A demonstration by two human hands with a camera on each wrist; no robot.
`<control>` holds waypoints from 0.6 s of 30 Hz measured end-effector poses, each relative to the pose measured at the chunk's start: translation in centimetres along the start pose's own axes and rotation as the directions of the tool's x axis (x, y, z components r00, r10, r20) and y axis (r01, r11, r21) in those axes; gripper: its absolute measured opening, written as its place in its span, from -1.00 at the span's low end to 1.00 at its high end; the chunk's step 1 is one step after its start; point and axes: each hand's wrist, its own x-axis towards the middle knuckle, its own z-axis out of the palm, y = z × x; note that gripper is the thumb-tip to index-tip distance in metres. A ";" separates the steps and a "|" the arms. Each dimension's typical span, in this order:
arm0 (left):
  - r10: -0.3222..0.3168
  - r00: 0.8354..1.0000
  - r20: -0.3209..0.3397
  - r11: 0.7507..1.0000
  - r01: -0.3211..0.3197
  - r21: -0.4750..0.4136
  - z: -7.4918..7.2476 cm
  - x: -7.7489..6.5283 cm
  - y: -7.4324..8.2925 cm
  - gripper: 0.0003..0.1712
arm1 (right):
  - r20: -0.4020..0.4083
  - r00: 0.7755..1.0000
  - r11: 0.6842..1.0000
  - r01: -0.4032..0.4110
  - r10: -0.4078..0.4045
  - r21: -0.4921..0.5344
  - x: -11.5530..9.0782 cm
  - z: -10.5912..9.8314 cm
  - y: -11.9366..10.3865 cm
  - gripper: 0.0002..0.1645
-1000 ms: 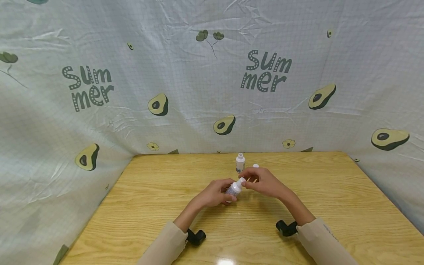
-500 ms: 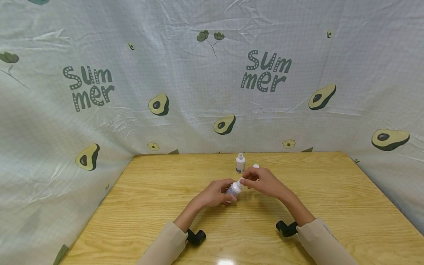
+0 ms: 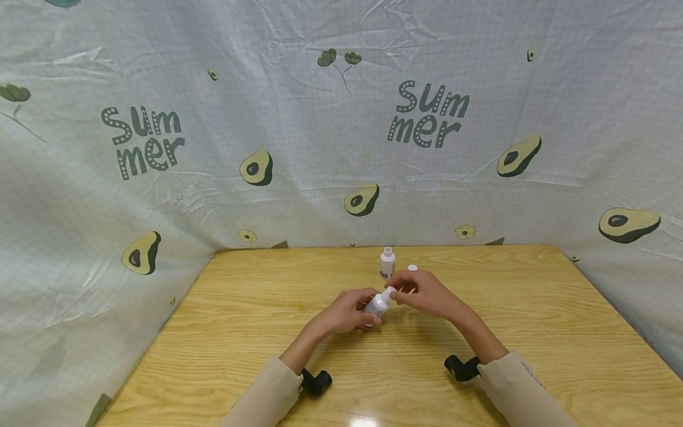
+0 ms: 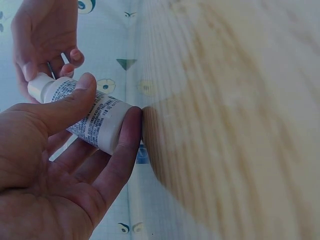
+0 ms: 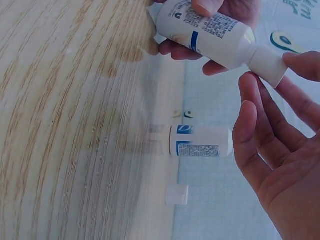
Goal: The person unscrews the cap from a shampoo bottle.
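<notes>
My left hand [image 3: 345,311] grips a small white bottle [image 3: 376,305] with a printed label, tilted with its neck up to the right. In the left wrist view the thumb lies across the label [image 4: 102,117] and the fingers curl under the bottle. My right hand [image 3: 424,292] is at the white cap [image 5: 267,65] on the bottle's neck, pinching it between thumb and fingertips. Behind the hands a second white bottle [image 3: 387,264] stands upright without a cap. A loose white cap [image 3: 412,267] sits to its right, partly covered by my right hand in the head view.
The wooden table [image 3: 256,296] reaches back to a hanging cloth [image 3: 299,118] printed with avocados and lettering. Both wrists carry black mounts [image 3: 317,382] just above the table.
My right fingers have shifted around the cap, closing over it half a second ago and now back nearer their first pose. The left hand and bottle stay put.
</notes>
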 end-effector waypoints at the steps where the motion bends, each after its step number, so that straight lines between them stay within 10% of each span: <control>1: 0.000 1.000 0.000 1.000 0.000 -0.001 0.0 0.0 0.0 -0.56 | 0.000 1.000 1.000 0.007 -0.007 0.002 0.0 0.0 0.0 -0.74; 18: 0.011 1.000 -0.001 1.000 -0.011 0.011 0.0 0.3 -0.3 -0.57 | -0.024 0.997 0.997 -0.076 0.077 0.028 0.2 0.2 0.2 -0.70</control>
